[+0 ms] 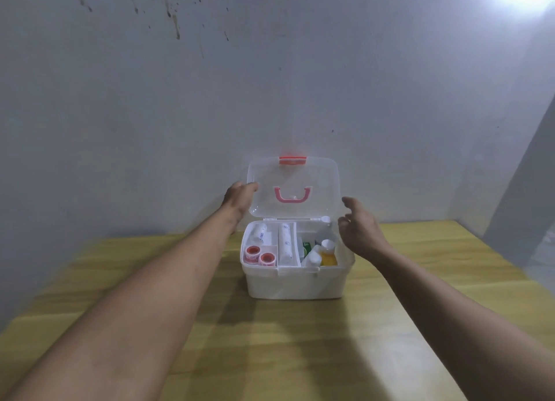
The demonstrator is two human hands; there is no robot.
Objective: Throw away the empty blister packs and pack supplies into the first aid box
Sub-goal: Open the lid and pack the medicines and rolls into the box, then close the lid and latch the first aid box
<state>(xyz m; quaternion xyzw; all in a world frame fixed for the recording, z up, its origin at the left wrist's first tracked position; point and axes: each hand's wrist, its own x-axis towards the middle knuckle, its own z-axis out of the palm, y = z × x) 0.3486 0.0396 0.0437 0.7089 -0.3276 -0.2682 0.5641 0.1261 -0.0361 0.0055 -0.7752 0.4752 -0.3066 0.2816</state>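
The left hand (pixel 240 198) grips the left edge of the raised clear plastic lid (pixel 292 187) while the right hand (pixel 359 228) hovers open-fingered just beside the white plastic first aid box (pixel 295 283), standing packed with supplies on the yellow wooden tabletop (pixel 300 355).

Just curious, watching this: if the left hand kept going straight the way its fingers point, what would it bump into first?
Most likely the clear lid of the first aid box. The left hand already has fingertips at the lid's left edge, apparently touching, though depth is hard to judge from one view.
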